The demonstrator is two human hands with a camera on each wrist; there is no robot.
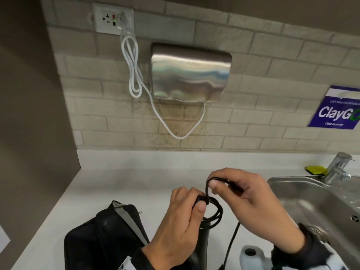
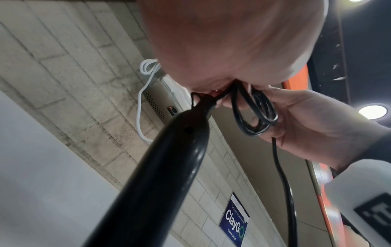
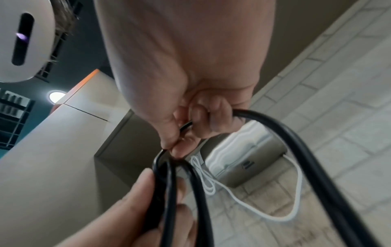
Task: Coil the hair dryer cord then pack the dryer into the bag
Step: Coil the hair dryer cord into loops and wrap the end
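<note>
The black hair dryer [image 1: 204, 240] hangs handle-up over the white counter; its glossy handle [image 2: 169, 167] fills the left wrist view. My left hand [image 1: 198, 201] grips the top of the handle together with several small loops of the black cord [image 1: 216, 211]. My right hand [image 1: 214, 184] pinches a fresh bend of cord just above those loops, thumb against forefinger. The coil [image 2: 253, 113] lies against the right palm. The rest of the cord [image 1: 231, 242] hangs down loose. The cord [image 3: 296, 142] arcs from the right fingers. An open black bag [image 1: 101, 230] lies left of the hands.
A steel sink [image 1: 311, 201] with a faucet [image 1: 339, 166] and a yellow sponge [image 1: 315, 170] is at the right. On the tiled wall hang a metal hand dryer [image 1: 191, 75], its white cable [image 1: 134, 65], an outlet [image 1: 114, 18] and a blue sign [image 1: 339, 108].
</note>
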